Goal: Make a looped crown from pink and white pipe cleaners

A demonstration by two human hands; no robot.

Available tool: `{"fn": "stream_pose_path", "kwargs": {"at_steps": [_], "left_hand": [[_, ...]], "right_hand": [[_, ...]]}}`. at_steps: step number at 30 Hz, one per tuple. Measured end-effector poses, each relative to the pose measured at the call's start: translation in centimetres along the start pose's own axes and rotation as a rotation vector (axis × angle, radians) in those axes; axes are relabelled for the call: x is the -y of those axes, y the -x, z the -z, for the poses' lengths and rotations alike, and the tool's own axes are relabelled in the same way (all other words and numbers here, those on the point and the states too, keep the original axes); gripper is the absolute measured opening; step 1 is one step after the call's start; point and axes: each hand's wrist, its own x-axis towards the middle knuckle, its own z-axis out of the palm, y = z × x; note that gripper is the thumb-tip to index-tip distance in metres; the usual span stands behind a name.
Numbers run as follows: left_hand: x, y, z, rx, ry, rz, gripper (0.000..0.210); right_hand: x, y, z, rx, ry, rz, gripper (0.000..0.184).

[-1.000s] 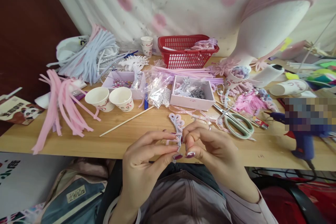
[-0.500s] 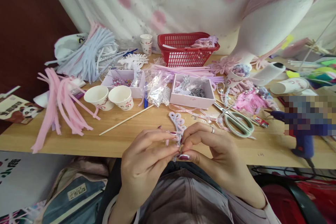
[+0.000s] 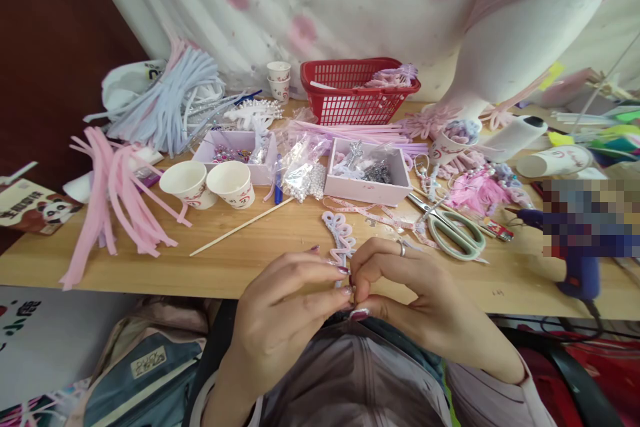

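A pale lavender and pink pipe-cleaner strip (image 3: pixel 342 232), bent into a row of small loops, sticks up past my fingertips above the table's front edge. My left hand (image 3: pixel 283 310) pinches its lower end from the left, fingers bent and pressed together. From the right, my right hand (image 3: pixel 413 290), with a ring on one finger, pinches the same end between thumb and fingertips. The fingertips of both hands meet, and they hide the part of the strip between them. A printed measuring tape (image 3: pixel 373 211) lies just beyond the loops.
Green-handled scissors (image 3: pixel 457 237) lie to the right, near a blue glue gun (image 3: pixel 577 267). Two paper cups (image 3: pixel 231 185), a wooden stick (image 3: pixel 240 228) and pink pipe cleaners (image 3: pixel 127 193) are on the left. Behind stand a white box (image 3: pixel 367 190) and a red basket (image 3: pixel 356 107).
Both hands have shifted slightly to the right, with the fingertips still together. More of the pink zigzag of the strip shows above the fingers.
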Motion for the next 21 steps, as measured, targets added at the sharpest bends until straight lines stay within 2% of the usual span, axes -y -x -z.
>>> {"fn": "stream_pose_path", "kwargs": {"at_steps": [10,17,21], "left_hand": [[0.0,-0.1,-0.3,-0.017,0.076,0.023,0.017],[0.0,0.3,-1.0,-0.114,0.229,0.211,0.020],[0.1,0.4,-1.1,-0.165,0.280,0.305,0.021]], "right_hand": [[-0.5,-0.1,-0.2,-0.024,-0.108,0.038,0.010],[-0.9,0.1,-0.8,-0.068,-0.251,0.026,0.010],[-1.3,0.7,-1.2,-0.193,-0.353,0.004,0.008]]}}
